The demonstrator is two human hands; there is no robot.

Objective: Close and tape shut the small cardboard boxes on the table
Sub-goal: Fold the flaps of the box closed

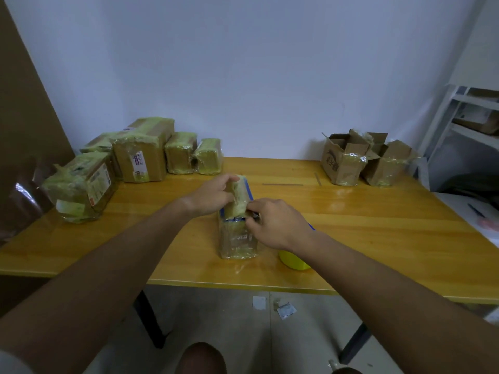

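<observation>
Head view: small box (237, 230) upright near table (378, 230) front edge, partly taped. Left hand (213, 197) curled round its top; right hand (272, 222) pinching tape at its upper edge. Yellow tape roll (293, 261) just right of box. Sealed boxes (143, 157) far left of it; two open boxes (364, 163) far right, untaped. Judged over half done.

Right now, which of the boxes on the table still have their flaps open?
The two boxes at the far right: the printed one and its neighbour. Their top flaps stand up, while the taped boxes at the far left are shut.
</observation>
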